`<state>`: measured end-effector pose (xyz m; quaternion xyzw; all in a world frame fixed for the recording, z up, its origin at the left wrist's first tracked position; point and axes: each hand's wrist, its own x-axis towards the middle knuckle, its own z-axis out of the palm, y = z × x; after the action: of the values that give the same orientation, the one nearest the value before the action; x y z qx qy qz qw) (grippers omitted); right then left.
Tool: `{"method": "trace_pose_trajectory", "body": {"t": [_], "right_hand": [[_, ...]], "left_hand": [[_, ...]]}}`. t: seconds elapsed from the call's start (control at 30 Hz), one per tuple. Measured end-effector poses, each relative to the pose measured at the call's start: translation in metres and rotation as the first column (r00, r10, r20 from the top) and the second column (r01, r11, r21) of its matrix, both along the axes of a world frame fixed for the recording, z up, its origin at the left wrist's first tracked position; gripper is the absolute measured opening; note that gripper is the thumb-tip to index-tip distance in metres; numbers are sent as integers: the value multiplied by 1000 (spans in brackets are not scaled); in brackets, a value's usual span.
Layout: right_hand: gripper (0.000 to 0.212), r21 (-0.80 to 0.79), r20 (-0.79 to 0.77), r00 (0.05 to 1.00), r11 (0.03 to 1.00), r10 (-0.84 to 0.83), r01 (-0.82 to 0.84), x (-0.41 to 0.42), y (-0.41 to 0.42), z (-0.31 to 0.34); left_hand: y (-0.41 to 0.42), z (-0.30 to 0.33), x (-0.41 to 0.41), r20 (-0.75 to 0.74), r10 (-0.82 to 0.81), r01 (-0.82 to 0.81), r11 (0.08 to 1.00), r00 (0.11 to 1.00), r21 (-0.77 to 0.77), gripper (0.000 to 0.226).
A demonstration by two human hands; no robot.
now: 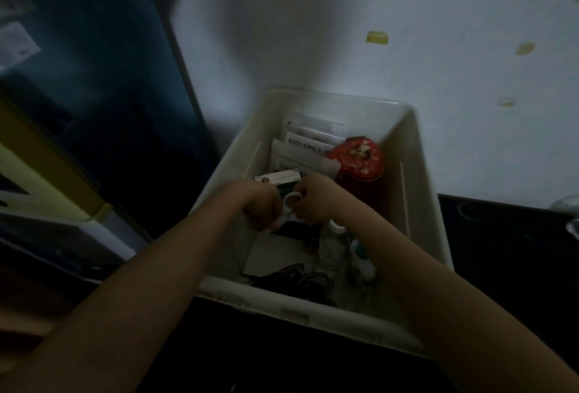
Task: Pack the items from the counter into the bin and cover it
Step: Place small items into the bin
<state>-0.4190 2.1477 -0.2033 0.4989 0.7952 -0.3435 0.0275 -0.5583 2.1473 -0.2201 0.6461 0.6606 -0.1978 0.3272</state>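
Dim counter (501, 236), white bin (416, 192): left hand (261, 204), right hand (315, 200) both clamped on white object (289, 204).

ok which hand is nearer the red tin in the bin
Right. The right hand is just below-left of the red tin, nearly next to it; the left hand is further left, beyond the right.

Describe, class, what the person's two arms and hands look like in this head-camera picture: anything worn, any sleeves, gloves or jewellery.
Both forearms are bare as far as the picture shows: no sleeves in view. The left hand and the right hand wear no gloves. No watch, bracelet or ring can be made out, though the dim, blurry light could hide small items.
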Motion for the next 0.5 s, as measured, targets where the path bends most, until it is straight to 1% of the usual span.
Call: {"method": "trace_pose_trajectory", "body": {"t": [0.07,0.1,0.17,0.23,0.3,0.37,0.43,0.5], "right_hand": [[25,-94,61,996,994,63,-57,-6,0,-13],[26,-115,94,990,989,105,-94,-8,-1,-23],[24,-141,181,964,975,195,-171,-9,-4,-44],[22,-193,229,937,956,265,-223,-10,-7,-63],[17,-245,252,916,937,311,-250,-9,-8,-77],[6,-262,304,877,918,372,-299,-7,-9,-87],[6,-307,356,825,888,439,-341,-5,-12,-98],[23,-381,391,756,840,525,-386,-4,-17,-106]], "left_hand": [[6,-14,-3,-68,-91,82,989,993,-124,27],[9,-23,-4,-97,-141,124,978,985,-168,29],[12,-40,-5,-157,-237,188,943,959,-276,35],[13,-55,-6,-169,-303,220,896,938,-386,40],[10,-66,-6,-154,-318,229,877,935,-423,42],[5,-75,-3,-136,-305,222,876,943,-428,41],[0,-81,2,-111,-296,207,847,949,-489,39],[1,-84,5,-54,-259,190,819,964,-542,36]]}}
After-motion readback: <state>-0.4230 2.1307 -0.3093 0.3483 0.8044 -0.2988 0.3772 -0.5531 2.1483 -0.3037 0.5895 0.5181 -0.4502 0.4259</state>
